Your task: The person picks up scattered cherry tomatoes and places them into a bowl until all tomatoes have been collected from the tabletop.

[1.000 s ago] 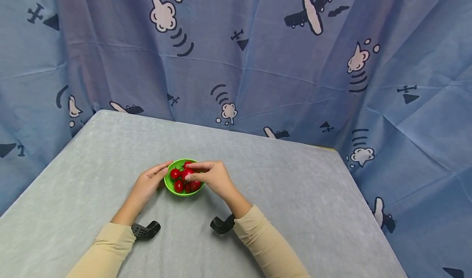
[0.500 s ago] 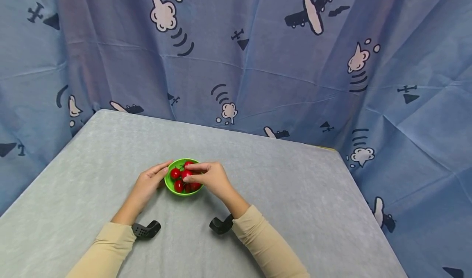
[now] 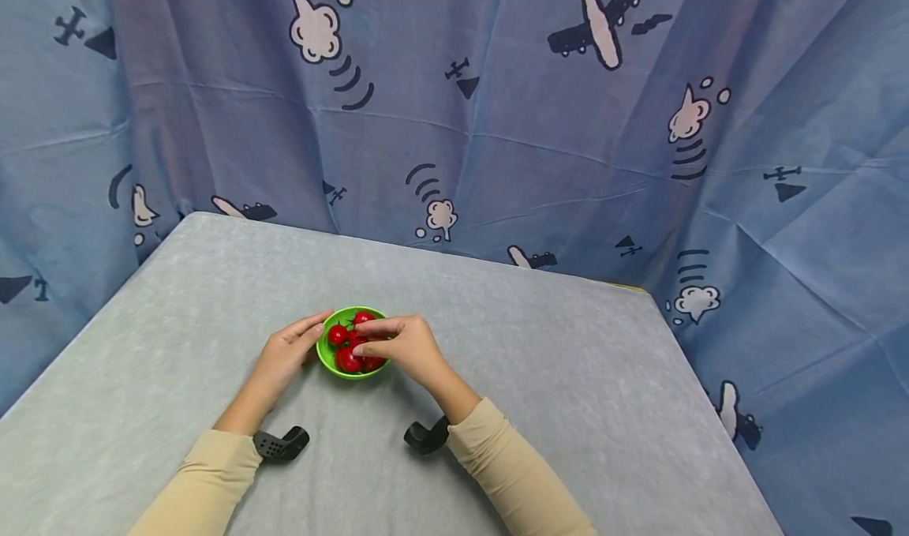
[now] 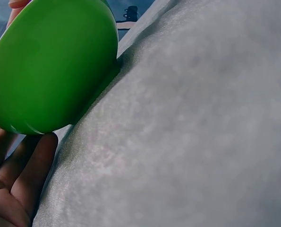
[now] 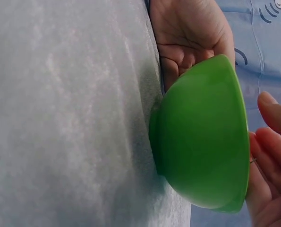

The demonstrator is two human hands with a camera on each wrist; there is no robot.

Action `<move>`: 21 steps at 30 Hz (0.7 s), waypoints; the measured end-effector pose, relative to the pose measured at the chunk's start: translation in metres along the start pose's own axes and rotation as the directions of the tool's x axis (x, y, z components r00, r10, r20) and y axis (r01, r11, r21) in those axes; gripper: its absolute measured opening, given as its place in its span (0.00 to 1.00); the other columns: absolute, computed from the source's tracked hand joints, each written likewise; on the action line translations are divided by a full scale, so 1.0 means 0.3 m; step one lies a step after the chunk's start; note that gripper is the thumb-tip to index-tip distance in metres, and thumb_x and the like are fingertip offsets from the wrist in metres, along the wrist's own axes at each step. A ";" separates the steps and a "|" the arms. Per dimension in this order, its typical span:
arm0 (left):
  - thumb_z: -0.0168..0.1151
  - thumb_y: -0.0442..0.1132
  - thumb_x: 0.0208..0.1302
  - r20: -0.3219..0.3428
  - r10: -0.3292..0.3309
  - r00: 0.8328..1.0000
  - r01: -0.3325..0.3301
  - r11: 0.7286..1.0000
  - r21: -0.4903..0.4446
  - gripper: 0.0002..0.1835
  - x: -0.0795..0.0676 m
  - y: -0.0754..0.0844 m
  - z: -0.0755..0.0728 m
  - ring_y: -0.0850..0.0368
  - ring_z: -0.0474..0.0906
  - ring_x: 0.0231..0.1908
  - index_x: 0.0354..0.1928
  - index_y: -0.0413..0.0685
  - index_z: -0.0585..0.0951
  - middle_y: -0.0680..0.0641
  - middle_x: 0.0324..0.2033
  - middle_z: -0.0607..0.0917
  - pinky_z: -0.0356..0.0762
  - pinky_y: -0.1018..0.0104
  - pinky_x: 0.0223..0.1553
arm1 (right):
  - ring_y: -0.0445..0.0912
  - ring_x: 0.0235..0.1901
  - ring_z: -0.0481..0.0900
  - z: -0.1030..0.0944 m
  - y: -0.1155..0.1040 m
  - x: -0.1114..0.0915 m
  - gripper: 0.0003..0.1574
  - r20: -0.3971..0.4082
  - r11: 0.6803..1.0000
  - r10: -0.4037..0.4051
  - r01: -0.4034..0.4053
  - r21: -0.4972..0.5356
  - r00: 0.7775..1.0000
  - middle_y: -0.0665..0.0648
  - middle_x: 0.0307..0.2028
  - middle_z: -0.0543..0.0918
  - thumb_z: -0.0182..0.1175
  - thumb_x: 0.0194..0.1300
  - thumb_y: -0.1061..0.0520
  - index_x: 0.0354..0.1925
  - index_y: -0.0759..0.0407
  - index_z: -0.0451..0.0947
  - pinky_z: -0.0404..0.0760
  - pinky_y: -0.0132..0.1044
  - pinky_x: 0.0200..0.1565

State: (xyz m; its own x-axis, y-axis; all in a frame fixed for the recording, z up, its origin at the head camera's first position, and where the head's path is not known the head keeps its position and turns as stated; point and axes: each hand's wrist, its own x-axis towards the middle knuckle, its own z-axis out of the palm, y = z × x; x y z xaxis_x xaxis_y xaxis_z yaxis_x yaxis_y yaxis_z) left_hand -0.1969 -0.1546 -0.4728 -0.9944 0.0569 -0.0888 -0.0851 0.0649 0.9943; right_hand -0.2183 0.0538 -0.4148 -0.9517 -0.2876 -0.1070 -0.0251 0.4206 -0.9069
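Note:
A green bowl (image 3: 328, 360) holding several small red tomatoes (image 3: 338, 335) stands on the cloth-covered table. At the bowl's left side, my left hand (image 3: 286, 352) touches the wall with relaxed fingers; its fingers (image 4: 34, 163) lie against the green side in the left wrist view. My right hand (image 3: 410, 346) reaches over the right rim, with thumb and forefinger apart above the tomatoes. The thumb tip is right at a tomato (image 3: 346, 361) near the front of the bowl. In the right wrist view a gap shows between thumb (image 5: 275, 113) and fingers. Some tomatoes are hidden under this hand.
A pale grey cloth (image 3: 554, 394) covers the table. Behind it hangs a blue curtain (image 3: 398, 70) with airplane prints. Black devices, one (image 3: 282, 444) at the left wrist and one (image 3: 428, 435) at the right, jut out over the cloth.
The tomato between my right thumb and forefinger has gone down toward the front left of the bowl, out of the fingers. My left hand and the bowl stay put.

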 end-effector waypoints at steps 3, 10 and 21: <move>0.52 0.52 0.76 0.001 0.002 1.000 -0.002 1.000 -0.002 0.28 -0.001 0.001 0.001 0.85 0.71 0.50 0.70 0.45 0.71 0.43 0.69 0.72 0.73 0.84 0.49 | 0.40 0.51 0.81 -0.004 -0.001 -0.005 0.19 -0.001 1.000 -0.001 0.001 0.015 1.000 0.50 0.43 0.90 0.78 0.51 0.55 0.44 0.52 0.90 0.83 0.34 0.51; 0.52 0.52 0.76 0.002 0.007 1.000 -0.006 1.000 -0.005 0.28 -0.002 0.000 0.004 0.85 0.72 0.50 0.70 0.45 0.71 0.43 0.69 0.72 0.74 0.83 0.49 | 0.43 0.53 0.82 -0.041 0.017 -0.031 0.16 -0.022 0.997 -0.071 0.072 0.042 0.997 0.54 0.47 0.89 0.72 0.59 0.54 0.46 0.55 0.89 0.82 0.34 0.52; 0.52 0.52 0.76 -0.003 -0.008 1.000 0.008 1.000 -0.008 0.28 -0.003 0.002 0.007 0.85 0.73 0.49 0.71 0.47 0.71 0.43 0.69 0.72 0.75 0.82 0.48 | 0.44 0.52 0.85 -0.220 0.113 -0.127 0.18 -0.110 0.995 -0.019 0.030 0.099 0.994 0.55 0.49 0.89 0.67 0.65 0.52 0.50 0.58 0.87 0.81 0.42 0.58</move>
State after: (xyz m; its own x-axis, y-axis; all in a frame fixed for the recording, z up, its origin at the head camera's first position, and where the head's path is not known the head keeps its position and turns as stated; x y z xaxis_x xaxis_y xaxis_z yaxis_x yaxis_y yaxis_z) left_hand -0.1959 -0.1526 -0.4724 -0.9939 0.0535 -0.0964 -0.0933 0.0575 0.9940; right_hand -0.2031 0.1358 -0.4145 -0.9790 -0.1990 -0.0442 -0.0234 0.3250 -0.9454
